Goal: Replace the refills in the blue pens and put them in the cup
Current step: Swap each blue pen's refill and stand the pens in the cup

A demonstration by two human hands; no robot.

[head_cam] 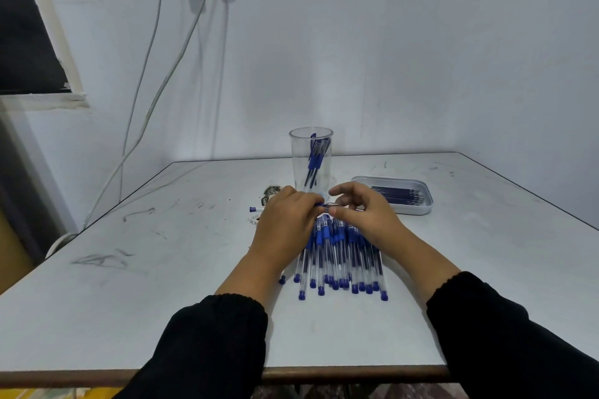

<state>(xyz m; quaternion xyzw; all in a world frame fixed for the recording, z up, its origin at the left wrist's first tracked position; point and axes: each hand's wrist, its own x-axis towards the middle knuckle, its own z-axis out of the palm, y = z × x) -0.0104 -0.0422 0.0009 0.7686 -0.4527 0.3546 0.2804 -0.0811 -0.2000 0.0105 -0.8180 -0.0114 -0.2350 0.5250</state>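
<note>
black sleeves (207, 343) nearest. left hand (288, 220) grips pen (259, 209), right hand (363, 210) pinches its tip end. loose pens (340, 256) under both hands; cup (311, 159) just beyond, refill tray (393, 194) beyond right hand. risk: refill slips, or wrist scatters pile.

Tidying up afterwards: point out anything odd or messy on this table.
Small dark crumbs and a crumpled scrap lie left of the clear plastic cup; dark scuff marks smear the white table.
</note>
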